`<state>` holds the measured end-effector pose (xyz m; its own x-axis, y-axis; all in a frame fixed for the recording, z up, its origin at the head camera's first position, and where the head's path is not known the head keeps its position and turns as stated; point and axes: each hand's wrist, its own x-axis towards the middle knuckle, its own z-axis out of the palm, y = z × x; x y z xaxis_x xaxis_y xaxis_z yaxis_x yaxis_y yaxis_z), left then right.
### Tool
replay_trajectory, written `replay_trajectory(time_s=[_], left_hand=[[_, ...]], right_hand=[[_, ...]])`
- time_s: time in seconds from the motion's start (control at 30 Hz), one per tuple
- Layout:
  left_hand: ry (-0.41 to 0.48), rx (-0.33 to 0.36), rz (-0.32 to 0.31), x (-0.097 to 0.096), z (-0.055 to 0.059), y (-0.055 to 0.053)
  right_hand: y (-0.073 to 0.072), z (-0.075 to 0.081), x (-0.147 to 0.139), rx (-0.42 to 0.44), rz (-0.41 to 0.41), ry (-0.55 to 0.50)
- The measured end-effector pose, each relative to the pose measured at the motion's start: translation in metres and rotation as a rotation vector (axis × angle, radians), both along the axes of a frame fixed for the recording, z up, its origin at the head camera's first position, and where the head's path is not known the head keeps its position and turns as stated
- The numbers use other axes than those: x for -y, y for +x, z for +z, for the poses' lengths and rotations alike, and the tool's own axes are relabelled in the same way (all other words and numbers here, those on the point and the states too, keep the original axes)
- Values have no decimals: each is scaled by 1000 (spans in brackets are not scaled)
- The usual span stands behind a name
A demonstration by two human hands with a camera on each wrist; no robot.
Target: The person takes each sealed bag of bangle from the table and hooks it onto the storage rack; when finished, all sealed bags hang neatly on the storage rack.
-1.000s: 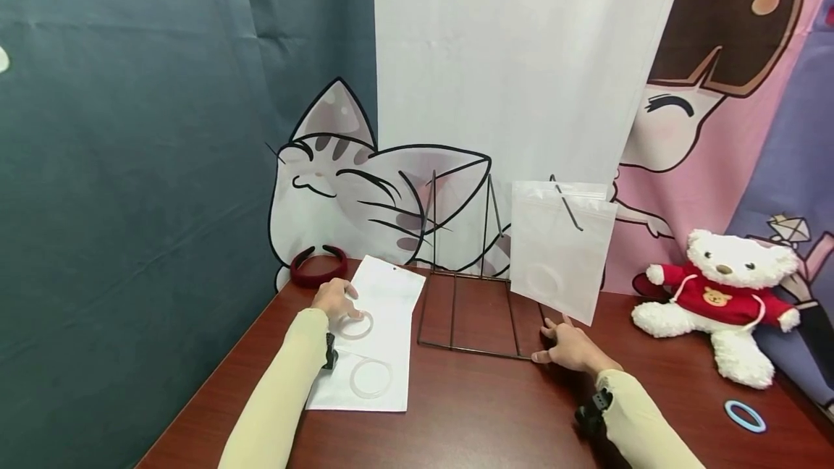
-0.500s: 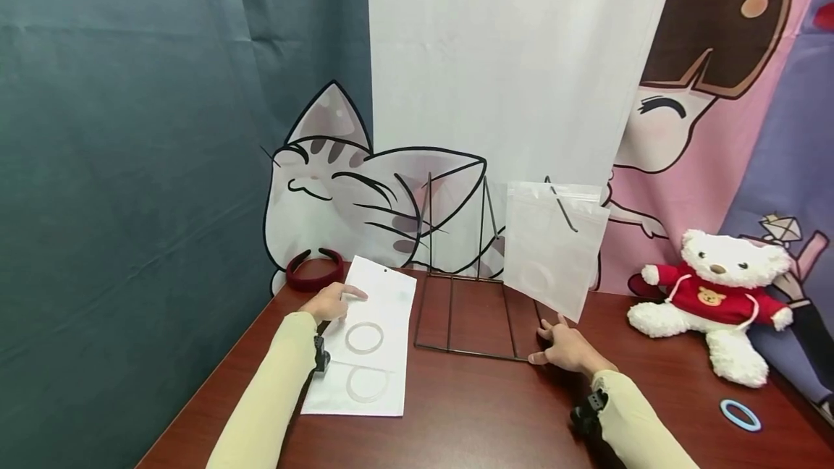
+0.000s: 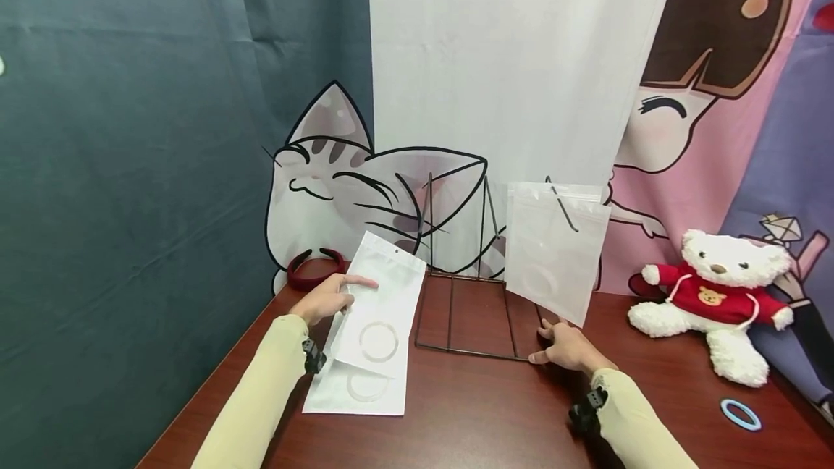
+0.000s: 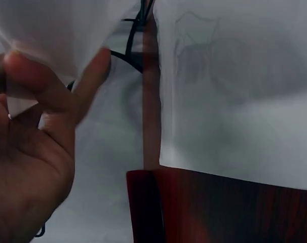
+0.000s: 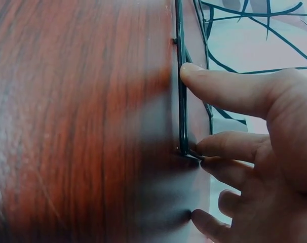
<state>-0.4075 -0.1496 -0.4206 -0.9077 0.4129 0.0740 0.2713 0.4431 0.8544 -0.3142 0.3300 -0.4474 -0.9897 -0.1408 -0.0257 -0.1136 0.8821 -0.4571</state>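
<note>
My left hand [image 3: 322, 301] pinches the edge of a white zip bag [image 3: 397, 295] with a ring shape showing through it. In the left wrist view the bag's edge [image 4: 57, 30] lies between thumb and fingers. The raised bag partly covers a second white bag [image 3: 358, 400], also with a ring shape, lying on the table. My right hand [image 3: 567, 347] holds the front right corner of a black wire display rack [image 3: 450, 310]; its thumb presses the front bar [image 5: 182, 111]. Another white bag [image 3: 554, 259] hangs from the rack's right hook.
A dark red headband [image 3: 316, 283] lies behind the left hand at the table's back left. To the right sits a white teddy bear [image 3: 713, 295] in a red hoodie. A light blue ring [image 3: 725, 410] lies at the front right. The rack's left hook [image 3: 491, 208] bears no bag.
My left hand first moved off the ring area to the bag's upper left edge, then lifted the top bag and shifted it right and up. The right hand stays at the rack's corner.
</note>
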Motion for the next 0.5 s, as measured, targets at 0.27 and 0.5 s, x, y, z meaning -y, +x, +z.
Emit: replay_trajectory(time_s=[0.27, 0.5], left_hand=[[11, -64, 31, -1, 2, 11], [59, -104, -12, -4, 7, 27]], right_hand=[[-2, 0, -1, 25, -19, -18], [-1, 1, 1, 45, -41, -32]])
